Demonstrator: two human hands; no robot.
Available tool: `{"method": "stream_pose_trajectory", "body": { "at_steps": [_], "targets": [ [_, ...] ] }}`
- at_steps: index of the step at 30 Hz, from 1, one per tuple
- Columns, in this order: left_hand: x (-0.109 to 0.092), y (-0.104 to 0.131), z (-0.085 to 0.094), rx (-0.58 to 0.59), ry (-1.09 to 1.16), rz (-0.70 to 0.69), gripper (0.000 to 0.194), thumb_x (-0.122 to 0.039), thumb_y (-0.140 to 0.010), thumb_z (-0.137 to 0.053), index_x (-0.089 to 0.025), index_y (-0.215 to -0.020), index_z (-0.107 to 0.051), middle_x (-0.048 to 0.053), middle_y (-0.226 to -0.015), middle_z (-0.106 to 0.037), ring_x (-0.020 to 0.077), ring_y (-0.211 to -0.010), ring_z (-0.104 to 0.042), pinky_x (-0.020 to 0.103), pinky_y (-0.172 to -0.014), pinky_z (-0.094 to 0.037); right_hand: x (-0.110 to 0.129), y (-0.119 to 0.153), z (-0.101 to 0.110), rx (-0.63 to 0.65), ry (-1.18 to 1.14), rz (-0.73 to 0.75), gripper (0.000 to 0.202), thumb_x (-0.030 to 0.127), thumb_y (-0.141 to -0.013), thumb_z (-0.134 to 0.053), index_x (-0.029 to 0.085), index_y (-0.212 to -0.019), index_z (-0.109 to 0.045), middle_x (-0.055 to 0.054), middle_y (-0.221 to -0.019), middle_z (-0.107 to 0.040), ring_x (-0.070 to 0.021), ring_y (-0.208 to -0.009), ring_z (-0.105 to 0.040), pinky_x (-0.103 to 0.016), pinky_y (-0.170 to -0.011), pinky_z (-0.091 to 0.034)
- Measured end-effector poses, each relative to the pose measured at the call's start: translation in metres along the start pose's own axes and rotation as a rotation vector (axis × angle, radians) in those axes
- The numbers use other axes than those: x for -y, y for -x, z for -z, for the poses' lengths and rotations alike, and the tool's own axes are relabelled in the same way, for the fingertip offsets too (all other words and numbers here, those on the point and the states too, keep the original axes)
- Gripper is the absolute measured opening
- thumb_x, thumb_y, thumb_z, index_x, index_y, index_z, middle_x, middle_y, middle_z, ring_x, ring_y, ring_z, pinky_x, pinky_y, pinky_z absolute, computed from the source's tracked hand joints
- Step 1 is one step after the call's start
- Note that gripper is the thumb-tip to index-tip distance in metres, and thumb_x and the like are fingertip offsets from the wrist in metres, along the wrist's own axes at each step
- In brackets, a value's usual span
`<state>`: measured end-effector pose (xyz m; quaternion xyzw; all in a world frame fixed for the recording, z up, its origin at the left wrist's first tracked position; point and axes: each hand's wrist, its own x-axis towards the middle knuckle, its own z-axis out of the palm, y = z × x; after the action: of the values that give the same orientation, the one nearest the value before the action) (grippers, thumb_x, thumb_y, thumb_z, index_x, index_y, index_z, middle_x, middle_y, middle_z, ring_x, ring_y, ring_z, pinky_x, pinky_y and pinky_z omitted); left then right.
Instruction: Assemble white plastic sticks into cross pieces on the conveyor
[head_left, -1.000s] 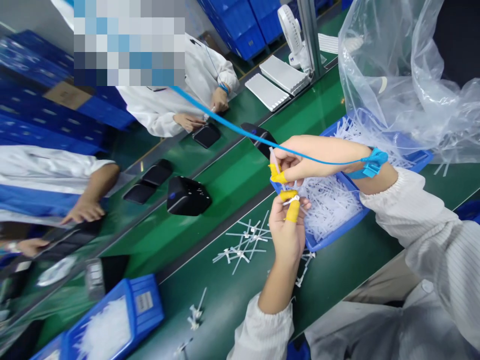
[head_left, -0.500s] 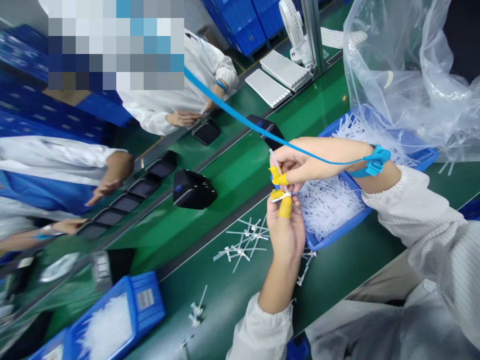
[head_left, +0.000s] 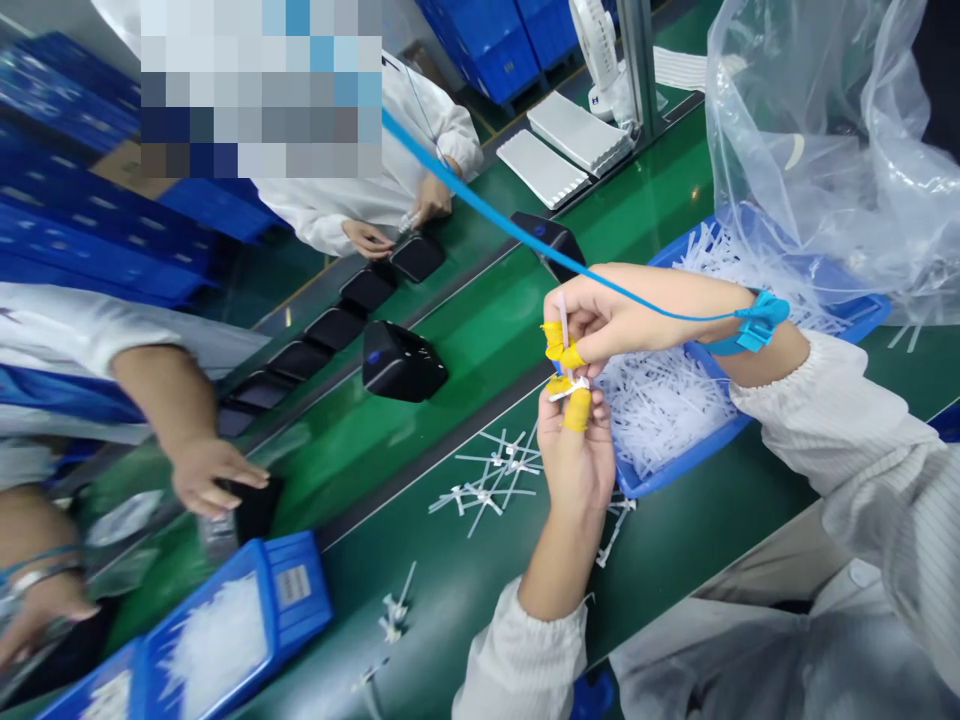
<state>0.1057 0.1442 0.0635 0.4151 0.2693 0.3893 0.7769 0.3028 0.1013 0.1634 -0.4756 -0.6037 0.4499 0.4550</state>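
Note:
My left hand (head_left: 574,460) pinches a small white plastic piece (head_left: 580,385) between thumb and forefinger, palm up. Just above it, my right hand (head_left: 611,315) grips a thin translucent plastic strip (head_left: 565,318), whose lower end meets the white piece. Yellow coverings wrap the thumb and forefinger of both hands, and a blue wrist strap (head_left: 757,322) with a cord circles my right wrist. Behind my hands stands a blue bin (head_left: 679,458) of loose white strips. Left of my left hand, several strips with white pieces on them (head_left: 499,470) lie on the green table.
A second blue bin (head_left: 862,312) sits under a clear plastic bag (head_left: 817,130). Another blue bin (head_left: 304,585) is at lower left. Black devices (head_left: 405,362) stand along a green conveyor (head_left: 480,320). Across it, co-workers' hands (head_left: 214,475) handle things.
My hands stay nearly in place, the strip now more upright. A co-worker's hand at left has reached over the conveyor to a dark device. The view has shifted slightly.

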Motion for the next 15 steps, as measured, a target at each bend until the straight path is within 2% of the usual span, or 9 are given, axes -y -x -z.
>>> {"method": "stream_pose_trajectory", "body": {
  "at_steps": [5, 10, 15],
  "targets": [
    [-0.0006, -0.0004, 0.0005, 0.023, -0.014, 0.006, 0.043, -0.038, -0.081, -0.102, -0.025, -0.108, -0.071, -0.001, -0.106, -0.073, 0.007, -0.082, -0.067, 0.016, -0.072, -0.054, 0.0028, 0.0012, 0.0006, 0.01, 0.071, 0.018, 0.013, 0.017, -0.089, -0.078, 0.024, -0.088, -0.067, 0.003, -0.086, -0.079, -0.0172, -0.082, -0.076, -0.026, -0.07, -0.058],
    [0.0007, -0.0003, 0.0035, 0.048, 0.002, 0.003, 0.045, -0.038, -0.08, -0.104, -0.025, -0.108, -0.072, -0.002, -0.103, -0.075, 0.0063, -0.083, -0.067, 0.016, -0.074, -0.054, 0.0079, 0.0015, -0.0011, 0.023, 0.143, 0.025, 0.02, 0.01, -0.089, -0.075, 0.024, -0.091, -0.061, 0.004, -0.09, -0.076, -0.017, -0.087, -0.073, -0.026, -0.076, -0.056],
    [-0.0032, 0.0018, -0.0011, 0.007, 0.043, 0.03, 0.047, -0.035, -0.072, -0.108, -0.022, -0.1, -0.072, -0.001, -0.101, -0.078, 0.0066, -0.081, -0.069, 0.016, -0.073, -0.056, 0.0071, -0.0018, -0.0028, 0.003, 0.155, -0.009, 0.021, 0.006, -0.086, -0.076, 0.021, -0.092, -0.063, 0.003, -0.088, -0.076, -0.0164, -0.083, -0.071, -0.026, -0.073, -0.054]
  ]
}}
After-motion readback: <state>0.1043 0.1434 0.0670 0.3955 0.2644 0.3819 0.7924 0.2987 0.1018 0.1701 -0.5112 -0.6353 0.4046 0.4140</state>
